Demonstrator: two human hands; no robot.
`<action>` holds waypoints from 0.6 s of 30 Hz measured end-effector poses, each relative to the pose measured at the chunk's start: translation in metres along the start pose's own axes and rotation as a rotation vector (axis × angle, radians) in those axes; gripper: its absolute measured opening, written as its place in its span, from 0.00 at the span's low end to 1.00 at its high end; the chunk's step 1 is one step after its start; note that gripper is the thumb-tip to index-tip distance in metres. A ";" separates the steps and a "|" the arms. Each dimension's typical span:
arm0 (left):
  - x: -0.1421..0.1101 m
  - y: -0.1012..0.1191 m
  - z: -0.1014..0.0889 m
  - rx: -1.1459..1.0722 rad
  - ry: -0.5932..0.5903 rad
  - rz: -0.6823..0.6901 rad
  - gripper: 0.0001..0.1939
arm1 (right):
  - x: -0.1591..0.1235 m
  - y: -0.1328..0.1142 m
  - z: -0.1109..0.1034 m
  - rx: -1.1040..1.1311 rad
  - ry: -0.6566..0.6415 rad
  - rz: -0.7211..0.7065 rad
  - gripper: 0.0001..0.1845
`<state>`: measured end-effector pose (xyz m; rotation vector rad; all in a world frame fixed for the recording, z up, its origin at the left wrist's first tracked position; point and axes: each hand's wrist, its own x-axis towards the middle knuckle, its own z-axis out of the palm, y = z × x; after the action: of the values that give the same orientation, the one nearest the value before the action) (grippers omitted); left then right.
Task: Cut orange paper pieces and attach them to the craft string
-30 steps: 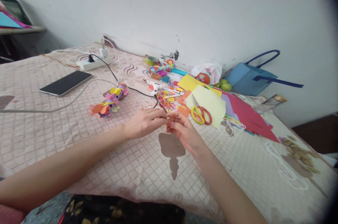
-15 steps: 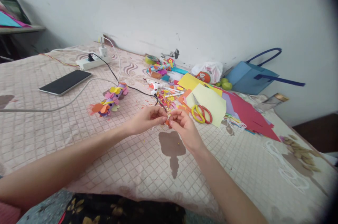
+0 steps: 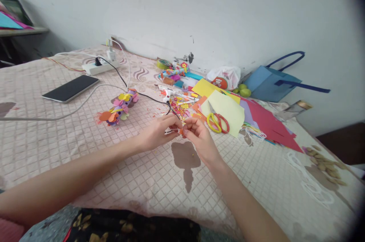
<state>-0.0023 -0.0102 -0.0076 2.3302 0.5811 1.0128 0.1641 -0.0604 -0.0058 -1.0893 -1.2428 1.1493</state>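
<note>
The right hand (image 3: 201, 139) pinched a small orange piece (image 3: 181, 132) between thumb and fingers, over the near middle of the cloth-covered surface (image 3: 128, 173). The left hand (image 3: 159, 132) met it from the left, its fingers curled; a thin white bit showed beside them, but whether that hand gripped it could not be told. With so little of the piece exposed, a hard pinch could have creased or torn it, and a loose one could have let it drop.

Just to the right and farther off, the scissors (image 3: 217, 123) lay on a pale yellow sheet (image 3: 232, 111), handles toward the right hand; a sideways elbow or wrist might have knocked them. To the left, the flower-covered tube (image 3: 121, 109) sat within a forearm's sweep, its paper petals liable to bend if brushed.

Beyond the fingers ran a black cord (image 3: 151, 100); catching it could have dragged the glue gun (image 3: 167, 95) across the scraps (image 3: 182, 109), scattering them. If the tool was hot, which did not show, its tip could have burned skin.
</note>
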 end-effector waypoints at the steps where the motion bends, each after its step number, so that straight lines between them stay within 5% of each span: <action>1: 0.000 -0.001 0.001 0.015 0.009 0.031 0.05 | 0.000 -0.001 0.000 0.000 -0.002 0.000 0.13; 9: -0.001 -0.002 0.000 0.054 -0.016 0.204 0.06 | -0.001 0.001 0.000 -0.011 -0.013 0.000 0.12; 18: 0.001 -0.001 -0.002 -0.033 0.021 0.048 0.05 | 0.000 0.003 0.000 -0.005 -0.018 0.000 0.11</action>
<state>-0.0031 -0.0085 -0.0064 2.3171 0.5152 1.0619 0.1641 -0.0605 -0.0087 -1.0848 -1.2601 1.1588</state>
